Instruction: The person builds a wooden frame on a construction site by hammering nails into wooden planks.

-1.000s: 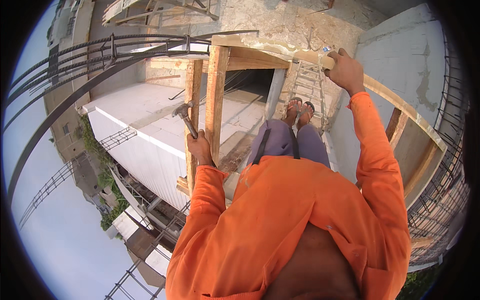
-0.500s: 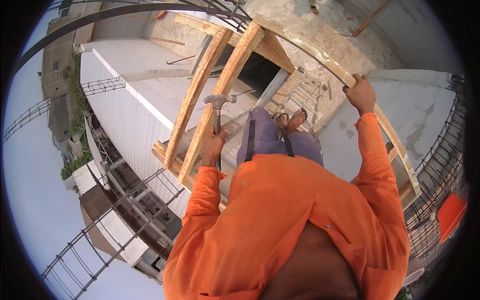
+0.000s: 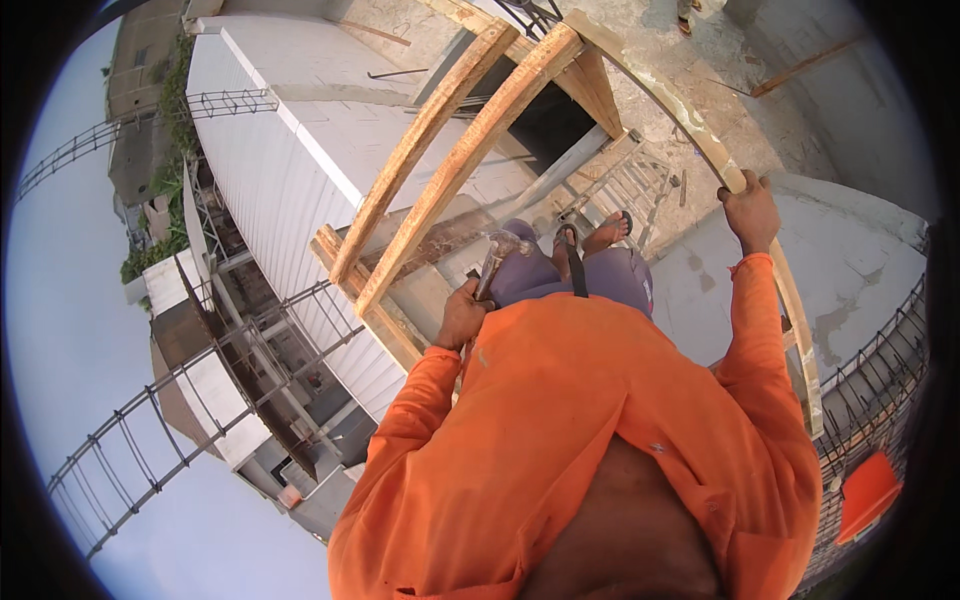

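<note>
I look straight down my orange shirt from high up on a ladder (image 3: 625, 185). My left hand (image 3: 462, 315) is closed on the handle of a claw hammer (image 3: 495, 258), whose steel head points up beside my thigh. My right hand (image 3: 748, 210) grips the top edge of a long wooden plank (image 3: 690, 130) that curves along the right of a timber frame. Two slanting wooden beams (image 3: 450, 160) stand just left of the hammer. My feet in sandals (image 3: 600, 232) rest on a ladder rung below.
Below the frame lies a dark opening (image 3: 550, 120) in a concrete roof slab (image 3: 700, 60). A white wall (image 3: 270, 170) drops at the left, with rebar cages (image 3: 170, 430) sticking up. More rebar (image 3: 880, 370) and an orange object (image 3: 865, 492) sit at the right.
My left hand has dropped the hammer from in front of the wooden beams to my thigh. The view has tilted, so the frame now sits higher and my right hand lower along the plank.
</note>
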